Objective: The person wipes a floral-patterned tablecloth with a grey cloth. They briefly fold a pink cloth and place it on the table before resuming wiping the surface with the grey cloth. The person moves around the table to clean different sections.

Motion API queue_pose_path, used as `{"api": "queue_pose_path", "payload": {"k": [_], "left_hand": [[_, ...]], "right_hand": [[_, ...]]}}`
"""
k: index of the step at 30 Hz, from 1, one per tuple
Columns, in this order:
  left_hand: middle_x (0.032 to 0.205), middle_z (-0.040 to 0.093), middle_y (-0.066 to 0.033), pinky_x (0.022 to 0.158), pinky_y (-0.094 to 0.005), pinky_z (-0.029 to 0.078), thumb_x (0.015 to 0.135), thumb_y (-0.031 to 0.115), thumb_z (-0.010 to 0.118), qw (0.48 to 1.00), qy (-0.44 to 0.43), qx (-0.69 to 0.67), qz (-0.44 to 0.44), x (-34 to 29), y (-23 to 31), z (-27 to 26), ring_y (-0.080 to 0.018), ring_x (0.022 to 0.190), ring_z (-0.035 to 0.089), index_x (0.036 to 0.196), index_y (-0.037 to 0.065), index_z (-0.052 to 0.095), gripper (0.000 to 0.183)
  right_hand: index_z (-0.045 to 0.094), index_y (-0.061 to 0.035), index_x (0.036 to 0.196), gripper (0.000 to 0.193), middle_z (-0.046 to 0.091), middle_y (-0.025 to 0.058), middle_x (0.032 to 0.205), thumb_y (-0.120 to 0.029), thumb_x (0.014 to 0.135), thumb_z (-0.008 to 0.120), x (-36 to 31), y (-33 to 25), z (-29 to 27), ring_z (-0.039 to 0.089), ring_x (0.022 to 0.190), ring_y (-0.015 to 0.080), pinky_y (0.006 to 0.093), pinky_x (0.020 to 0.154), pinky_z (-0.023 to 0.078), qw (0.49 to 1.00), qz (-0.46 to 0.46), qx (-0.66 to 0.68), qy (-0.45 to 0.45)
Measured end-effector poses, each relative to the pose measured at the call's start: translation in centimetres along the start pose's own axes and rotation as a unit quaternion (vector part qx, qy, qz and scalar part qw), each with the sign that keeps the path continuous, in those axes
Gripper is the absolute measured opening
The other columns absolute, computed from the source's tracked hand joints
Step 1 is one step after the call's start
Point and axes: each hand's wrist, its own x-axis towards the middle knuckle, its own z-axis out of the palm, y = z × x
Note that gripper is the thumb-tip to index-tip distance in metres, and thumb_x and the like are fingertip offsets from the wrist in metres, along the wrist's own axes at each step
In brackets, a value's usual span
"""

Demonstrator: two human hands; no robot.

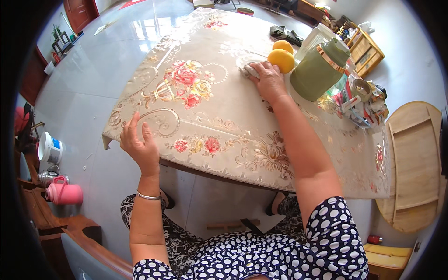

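A floral cream tablecloth [228,105] covers the table in front of me. My right hand [270,84] reaches far across it and presses down on a crumpled greyish-white cloth [252,71], which shows past the fingertips. Just beyond that hand are two orange-yellow round fruits, the nearer fruit [281,61] partly covering the farther fruit [283,45]. To their right stands a large green jug [317,72] with a copper-coloured band. My left hand [142,151] hovers by the table's near left edge, fingers apart and holding nothing.
A clear plastic container [317,39] stands behind the jug, and a dark bundle [285,35] lies farther back. A holder full of small items [364,105] sits at the right edge. A round wooden board [413,168] leans at right. A pink jug [64,192] and white bucket [50,148] stand on the floor.
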Motion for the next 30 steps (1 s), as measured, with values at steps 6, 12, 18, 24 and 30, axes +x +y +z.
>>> {"api": "queue_pose_path", "payload": {"k": [6, 12, 18, 24, 30], "left_hand": [[0.109, 0.063, -0.0043, 0.090, -0.0415, 0.039, 0.087, 0.011, 0.060, 1.000, 0.014, 0.014, 0.007, -0.1, -0.4, 0.3, -0.0258, 0.104, 0.056, 0.118, 0.011, 0.061, 0.031], [0.107, 0.064, -0.0024, 0.091, -0.0407, 0.040, 0.086, 0.011, 0.061, 0.999, 0.019, 0.028, 0.007, 0.1, 0.2, 0.6, -0.0252, 0.103, 0.057, 0.116, 0.011, 0.062, 0.030], [0.100, 0.066, -0.0031, 0.091, -0.0402, 0.042, 0.085, 0.008, 0.060, 0.999, 0.030, -0.023, -0.025, -0.2, -0.4, 0.3, -0.0252, 0.099, 0.058, 0.110, 0.010, 0.065, 0.026], [0.098, 0.069, -0.0060, 0.086, -0.0365, 0.047, 0.086, 0.001, 0.057, 0.999, 0.040, -0.014, -0.001, 0.1, 0.1, 0.3, -0.0226, 0.092, 0.062, 0.111, 0.006, 0.065, 0.026], [0.097, 0.069, -0.0061, 0.086, -0.0370, 0.046, 0.086, 0.001, 0.057, 0.998, 0.053, -0.004, 0.013, 0.3, 0.3, 0.4, -0.0231, 0.092, 0.061, 0.110, 0.006, 0.065, 0.026]], "right_hand": [[0.063, -0.0186, 0.110, 0.033, 0.057, 0.0045, 0.120, -0.009, 0.079, 0.066, -5.2, -2.2, -1.7, 0.051, 0.110, 0.0268, 0.0399, 0.093, 0.042, 0.998, -0.066, 0.003, 0.020], [0.062, -0.0148, 0.099, 0.034, 0.057, 0.0076, 0.103, -0.003, 0.068, 0.066, -16.6, -1.7, -9.5, 0.055, 0.094, 0.0288, 0.0409, 0.077, 0.045, 0.989, -0.145, 0.017, 0.022], [0.062, -0.0108, 0.096, 0.024, 0.056, 0.0109, 0.098, -0.003, 0.073, 0.059, -21.6, -2.8, -12.8, 0.055, 0.091, 0.0284, 0.0397, 0.077, 0.043, 0.991, -0.110, -0.058, -0.042], [0.064, -0.0110, 0.091, 0.018, 0.056, 0.0098, 0.092, -0.006, 0.076, 0.057, -13.6, -3.0, -7.9, 0.055, 0.090, 0.0272, 0.0388, 0.077, 0.043, 0.988, -0.136, -0.076, -0.015], [0.065, -0.0136, 0.091, 0.016, 0.058, 0.0093, 0.096, -0.007, 0.079, 0.056, -6.8, -3.7, -4.8, 0.056, 0.096, 0.0253, 0.0381, 0.079, 0.044, 0.988, -0.077, -0.125, -0.050]]}}
